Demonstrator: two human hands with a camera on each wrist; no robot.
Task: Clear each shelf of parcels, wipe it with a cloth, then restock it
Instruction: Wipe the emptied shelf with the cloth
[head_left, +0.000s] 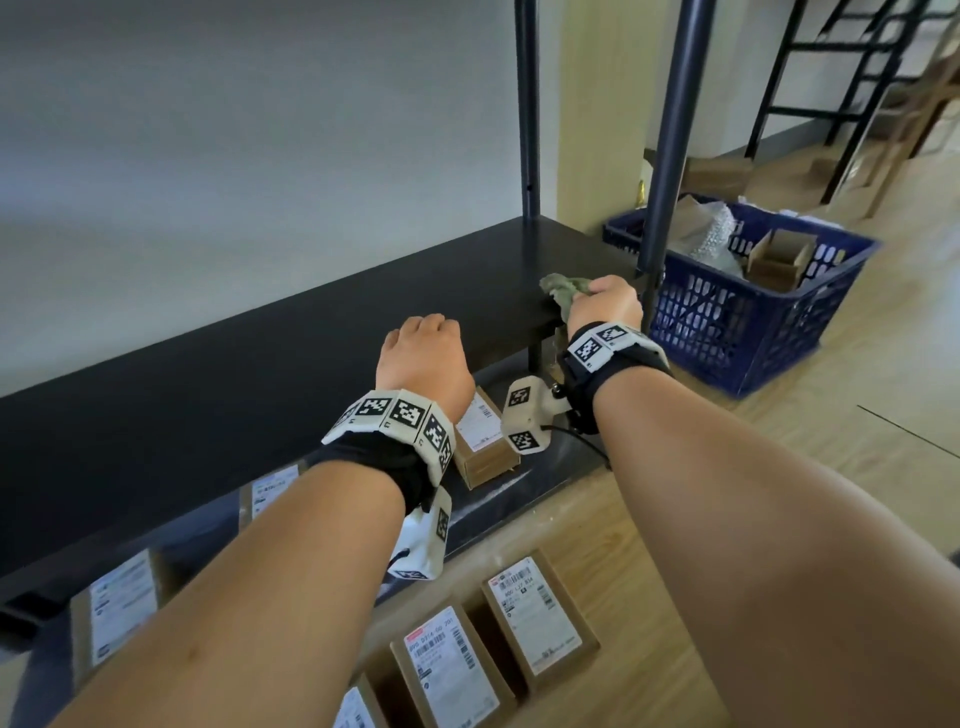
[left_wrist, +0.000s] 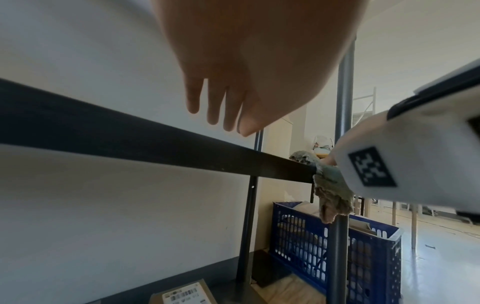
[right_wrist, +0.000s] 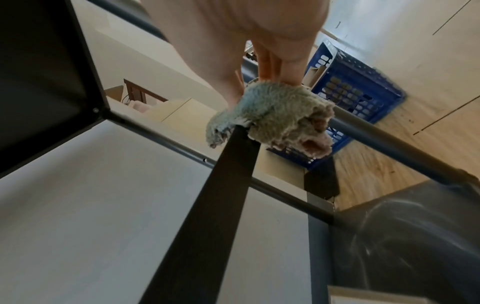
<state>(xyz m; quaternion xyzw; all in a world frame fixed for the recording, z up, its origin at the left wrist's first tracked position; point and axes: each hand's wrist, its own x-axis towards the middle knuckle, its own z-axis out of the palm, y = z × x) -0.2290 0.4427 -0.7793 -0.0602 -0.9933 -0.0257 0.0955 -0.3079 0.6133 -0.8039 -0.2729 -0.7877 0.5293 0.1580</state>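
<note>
Two hands over black shelf (head_left: 260, 374) | right hand (head_left: 605, 304) clutches green cloth (head_left: 563, 291) at front edge | left hand (head_left: 423, 358) empty, fingers relaxed | parcels (head_left: 540, 618) on floor

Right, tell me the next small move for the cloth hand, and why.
Probably sweep the cloth leftward along the black shelf. The right hand grips it at the shelf's right front corner by the post, and the shelf top holds no parcels.
</note>
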